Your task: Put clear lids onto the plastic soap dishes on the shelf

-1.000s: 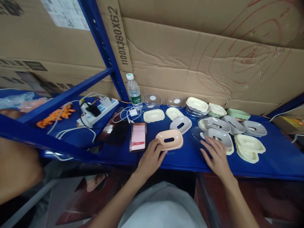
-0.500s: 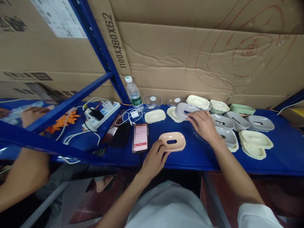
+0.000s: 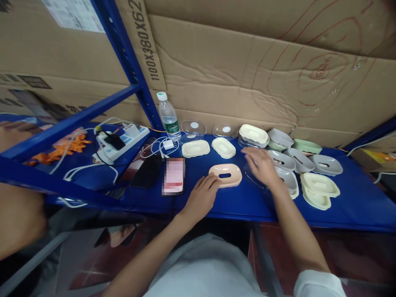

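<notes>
My left hand (image 3: 204,196) has its fingers on the left rim of a peach oval dish (image 3: 232,175) with a slot in its base. To the right, my right hand (image 3: 261,165) hovers with parted fingers and nothing in them, over a clear lid (image 3: 251,178). Behind the hands lie two cream trays (image 3: 195,149), and a cream tray (image 3: 254,133) rests on a grey piece. Several grey slotted dishes (image 3: 326,164) and stacked cream trays (image 3: 320,184) stand at the right, with a green dish (image 3: 307,146) behind.
A phone (image 3: 173,177), a water bottle (image 3: 169,119) and a white charger (image 3: 168,144) are left of the dishes. Beyond the blue shelf post (image 3: 123,53) are a power strip (image 3: 123,145), orange pieces (image 3: 69,146) and another person's arm (image 3: 20,198). Cardboard (image 3: 216,70) stands behind.
The grey dish has left my right hand, which has opened; a grey dish now sits upper right, on the green one. My left hand remains at the peach dish. The view has shifted slightly.
</notes>
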Tool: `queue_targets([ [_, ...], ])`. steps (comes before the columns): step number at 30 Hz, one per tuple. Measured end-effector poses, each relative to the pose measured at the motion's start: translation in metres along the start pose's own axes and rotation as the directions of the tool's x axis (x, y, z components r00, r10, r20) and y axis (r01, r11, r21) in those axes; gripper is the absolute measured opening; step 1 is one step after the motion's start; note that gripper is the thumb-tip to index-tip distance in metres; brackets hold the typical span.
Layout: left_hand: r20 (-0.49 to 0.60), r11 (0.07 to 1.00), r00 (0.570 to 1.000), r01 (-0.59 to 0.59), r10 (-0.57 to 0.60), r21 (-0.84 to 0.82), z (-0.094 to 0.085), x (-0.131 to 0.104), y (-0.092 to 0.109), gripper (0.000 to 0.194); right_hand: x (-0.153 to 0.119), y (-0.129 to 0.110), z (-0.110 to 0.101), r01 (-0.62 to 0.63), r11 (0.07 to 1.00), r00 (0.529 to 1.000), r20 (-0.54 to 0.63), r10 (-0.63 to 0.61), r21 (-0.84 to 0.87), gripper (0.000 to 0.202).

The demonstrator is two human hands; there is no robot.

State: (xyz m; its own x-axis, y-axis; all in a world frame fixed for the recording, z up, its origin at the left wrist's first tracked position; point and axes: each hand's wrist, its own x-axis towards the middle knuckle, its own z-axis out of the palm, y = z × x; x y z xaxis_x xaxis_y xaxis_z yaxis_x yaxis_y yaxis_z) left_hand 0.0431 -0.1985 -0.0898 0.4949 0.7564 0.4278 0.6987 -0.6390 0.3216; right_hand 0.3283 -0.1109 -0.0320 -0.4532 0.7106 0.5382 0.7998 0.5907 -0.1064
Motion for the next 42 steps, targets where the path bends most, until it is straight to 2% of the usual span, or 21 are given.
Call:
queue_targets([
  [2,0.016,0.999,1.0,0.0,-0.001,0.033,-0.003,0.001,-0.01,0.048,-0.007,-0.027,0.017,0.114,0.989,0.986,0.11,-0.124,0.091,0.033],
  [5,0.044,0.996,0.999,0.016,-0.02,0.091,-0.016,0.015,-0.041,0.049,-0.012,-0.05,0.04,0.217,0.957,0.939,0.228,-0.259,0.193,0.035],
  [7,0.029,0.978,0.991,0.124,-0.131,0.168,-0.028,0.031,-0.067,0.047,-0.012,-0.053,0.049,0.216,0.961,0.94,0.228,-0.252,0.172,0.028],
  [9,0.015,0.955,0.976,0.208,-0.216,0.211,-0.036,0.046,-0.09,0.044,-0.011,-0.05,0.05,0.172,0.976,0.963,0.185,-0.194,0.133,0.028],
  [11,0.04,0.947,0.968,0.235,-0.249,0.22,-0.037,0.056,-0.102,0.043,-0.011,-0.044,0.047,0.093,0.988,0.989,0.106,-0.107,0.125,0.032],
  [13,0.082,0.957,0.969,0.213,-0.232,0.199,-0.031,0.057,-0.098,0.035,-0.01,-0.039,0.044,-0.009,0.99,1.0,0.024,0.006,0.138,0.037],
  [16,0.11,0.977,0.978,0.161,-0.178,0.142,-0.017,0.039,-0.067,0.023,-0.01,-0.035,0.042,-0.103,0.98,0.994,-0.013,0.107,0.168,0.039],
  [19,0.066,0.979,0.981,0.178,-0.185,0.101,-0.008,0.011,-0.031,0.026,-0.01,-0.041,0.043,-0.025,0.978,0.996,0.092,0.006,0.207,0.037],
  [21,-0.033,0.967,0.969,0.247,-0.246,0.064,-0.005,-0.006,-0.02,0.04,-0.011,-0.053,0.044,0.067,0.97,0.978,0.177,-0.11,0.232,0.035],
  [23,-0.15,0.956,0.946,0.294,-0.288,0.018,-0.005,-0.016,-0.019,0.054,-0.013,-0.067,0.046,0.153,0.959,0.951,0.228,-0.208,0.239,0.035],
  [25,-0.192,0.965,0.948,0.261,-0.254,0.008,-0.005,-0.02,-0.024,0.056,-0.016,-0.079,0.049,0.229,0.945,0.925,0.249,-0.286,0.232,0.036],
  [28,-0.07,0.993,0.992,0.108,-0.105,0.046,-0.009,-0.019,-0.034,0.044,-0.021,-0.084,0.058,0.265,0.94,0.912,0.261,-0.317,0.216,0.04],
  [30,0.024,0.999,0.999,0.028,-0.029,0.036,-0.015,-0.015,-0.041,0.04,-0.022,-0.08,0.061,0.233,0.947,0.922,0.26,-0.287,0.222,0.042],
  [33,0.076,0.999,0.997,0.033,-0.032,-0.012,-0.031,0.004,-0.058,0.039,-0.019,-0.071,0.061,0.187,0.948,0.931,0.262,-0.255,0.259,0.039],
  [36,0.034,0.987,0.987,0.157,-0.158,0.036,-0.047,0.043,-0.091,0.041,-0.015,-0.066,0.055,0.146,0.945,0.94,0.257,-0.225,0.294,0.036],
  [37,0.041,0.964,0.968,0.241,-0.247,0.115,-0.051,0.059,-0.103,0.042,-0.014,-0.065,0.053,0.133,0.945,0.944,0.252,-0.213,0.3,0.036],
  [38,0.061,0.924,0.937,0.327,-0.344,0.198,-0.053,0.073,-0.114,0.045,-0.014,-0.065,0.052,0.121,0.946,0.948,0.248,-0.201,0.301,0.036],
  [39,0.075,0.907,0.922,0.356,-0.38,0.224,-0.053,0.087,-0.124,0.051,-0.013,-0.065,0.051,0.112,0.947,0.951,0.244,-0.19,0.3,0.037],
  [42,0.15,0.906,0.908,0.351,-0.39,0.236,-0.046,0.108,-0.138,0.06,-0.014,-0.063,0.054,0.092,0.947,0.958,0.232,-0.169,0.309,0.039],
])
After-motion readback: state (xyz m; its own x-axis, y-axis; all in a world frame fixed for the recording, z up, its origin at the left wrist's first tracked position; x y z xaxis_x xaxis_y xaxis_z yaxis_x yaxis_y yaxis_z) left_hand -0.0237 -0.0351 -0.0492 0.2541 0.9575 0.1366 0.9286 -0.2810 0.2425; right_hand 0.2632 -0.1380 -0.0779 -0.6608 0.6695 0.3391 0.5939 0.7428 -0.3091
